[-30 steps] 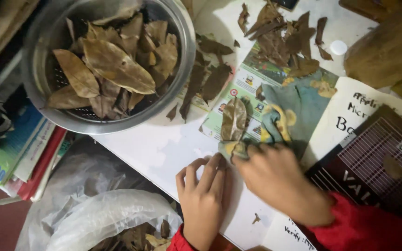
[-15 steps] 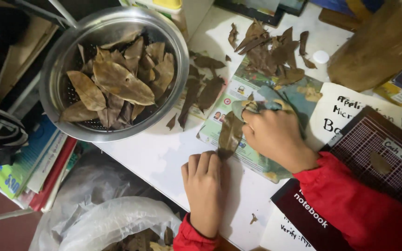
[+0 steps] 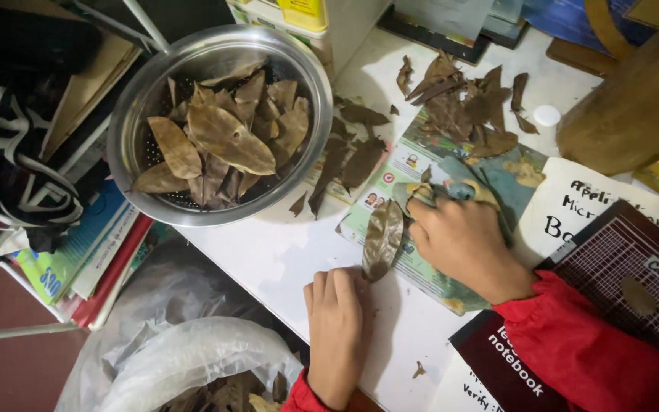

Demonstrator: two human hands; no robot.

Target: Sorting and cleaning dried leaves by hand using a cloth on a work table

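**Head view: brittle leaf pinned under two hands, crumbling is the risk**

Head view, reading left to right: a striped cloth (image 3: 17, 175) hangs over stacked books (image 3: 85, 259) at the far left, and a clear plastic bag (image 3: 177, 366) sags below the bench (image 3: 276, 259) edge with dry scraps inside. Beside it, the steel colander (image 3: 219, 122) sits close to that edge, heaped with dried leaves (image 3: 223, 137). A nudge from your forearm could, I judge, tip it towards the books.

Your left hand (image 3: 335, 320) lies flat on the bench, fingers together, its tips touching the lower end of one long dried leaf (image 3: 383, 238). That leaf lies tilted across the edge of a printed sheet (image 3: 413, 267). Press hard there and the leaf probably cracks.

Your right hand (image 3: 463, 244) is closed over a crumpled cloth (image 3: 451, 191), just beside the leaf's upper half. Rub too briskly and the leaf may tear, or slide off the sheet.

Further right, a loose pile of leaves (image 3: 467, 107) lies near a brown paper bag (image 3: 634, 107); a sweeping red sleeve (image 3: 596, 351) could scatter them over the dark notebook (image 3: 612, 282).
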